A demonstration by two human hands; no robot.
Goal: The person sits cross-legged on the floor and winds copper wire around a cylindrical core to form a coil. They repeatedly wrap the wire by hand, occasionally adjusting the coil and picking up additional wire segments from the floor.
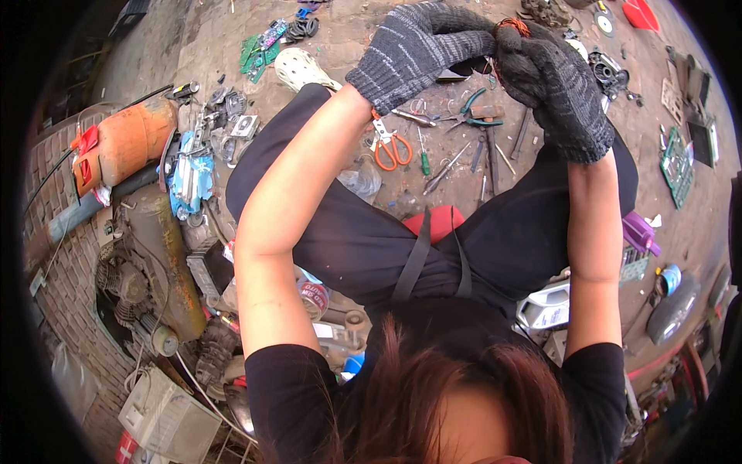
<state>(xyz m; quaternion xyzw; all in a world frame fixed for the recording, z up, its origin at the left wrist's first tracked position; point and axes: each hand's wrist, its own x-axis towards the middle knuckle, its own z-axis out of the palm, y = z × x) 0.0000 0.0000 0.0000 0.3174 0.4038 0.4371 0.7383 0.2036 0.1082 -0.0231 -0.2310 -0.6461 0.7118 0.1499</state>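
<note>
Both my hands wear dark grey knitted gloves and meet over the floor beyond my knees. My right hand (553, 89) is closed around a small bundle of orange-red wire (514, 28), most of it hidden by the glove. Against the same bundle press the curled fingers of my left hand (425, 52); a dark piece shows just beneath the fingertips. Below the hands on the floor lie orange-handled scissors (393, 149), teal-handled pliers (473, 112), a green-handled screwdriver (424, 161) and several metal rods.
An orange gas cylinder (124, 139) lies at the left by a brick wall (58, 278), near scrap motors. Green circuit boards (259, 58) sit at the far left, another circuit board (677, 166) at the right. A red stool (437, 222) shows between my legs.
</note>
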